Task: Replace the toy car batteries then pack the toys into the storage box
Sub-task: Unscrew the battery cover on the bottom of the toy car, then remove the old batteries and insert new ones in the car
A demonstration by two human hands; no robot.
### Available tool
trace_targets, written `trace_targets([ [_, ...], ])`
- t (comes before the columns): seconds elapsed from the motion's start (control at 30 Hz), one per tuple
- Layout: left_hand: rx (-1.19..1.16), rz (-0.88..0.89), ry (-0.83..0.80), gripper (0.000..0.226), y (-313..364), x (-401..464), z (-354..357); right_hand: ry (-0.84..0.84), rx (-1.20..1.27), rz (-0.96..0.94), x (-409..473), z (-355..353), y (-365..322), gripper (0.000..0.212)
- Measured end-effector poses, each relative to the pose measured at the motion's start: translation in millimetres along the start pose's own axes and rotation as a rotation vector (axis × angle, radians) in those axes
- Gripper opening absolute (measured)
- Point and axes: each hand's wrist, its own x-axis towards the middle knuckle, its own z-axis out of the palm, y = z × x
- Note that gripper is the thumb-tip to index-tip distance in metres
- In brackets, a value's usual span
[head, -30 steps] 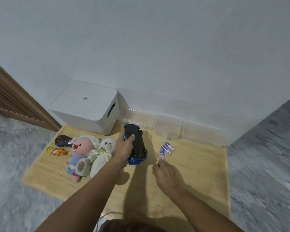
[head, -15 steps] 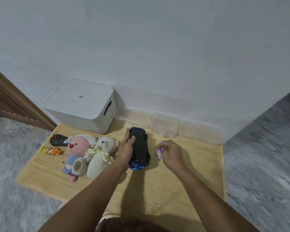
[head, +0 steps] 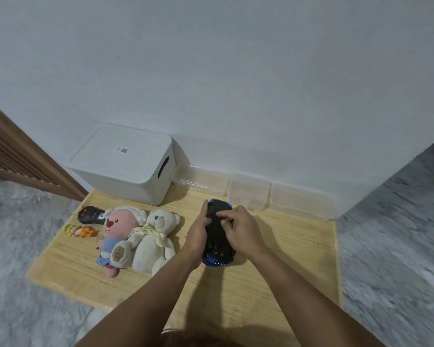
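Both hands now meet on the upturned toy car: my left hand grips its side, my right hand has carried a battery over from the board, fingers curled at the compartment.

Our right hand covers the middle of the upturned blue and black toy car, so we cannot tell whether its fingertips pinch a battery there. The small printed label on the lidded white plastic storage box is too small to read. Our forearms are cut off by the bottom edge.
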Motion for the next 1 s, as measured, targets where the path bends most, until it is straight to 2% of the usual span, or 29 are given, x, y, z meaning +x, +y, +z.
trace_targets([
  [0.23,0.113,0.051,-0.052,0.056,-0.8,-4.7,-2.1,-0.112,-0.033,-0.009,6.0,-6.7,1.6,0.015],
  [0.3,0.128,0.052,-0.053,0.056,-0.4,-7.4,-0.9,-0.134,-0.018,-0.015,7.7,-9.1,5.1,0.024],
  [0.47,0.104,0.032,-0.003,0.059,-1.6,-6.0,-6.3,-0.145,0.046,-0.043,8.6,-13.0,8.8,0.023],
  [0.53,0.046,0.028,0.027,0.06,-0.1,-4.8,-10.2,-0.074,0.105,-0.028,8.3,-15.2,11.2,0.025],
  [0.67,-0.179,0.008,0.013,0.058,6.7,0.7,-19.4,0.09,0.272,0.159,5.2,-29.0,23.1,0.013],
  [0.83,-0.233,0.018,0.018,0.048,9.4,4.9,-27.8,0.052,0.139,0.412,-2.8,-43.6,50.8,0.016],
  [1.0,-0.131,-0.019,0.079,0.063,4.8,12.7,-24.9,-0.003,0.025,0.552,-16.6,-49.1,71.0,0.011],
])
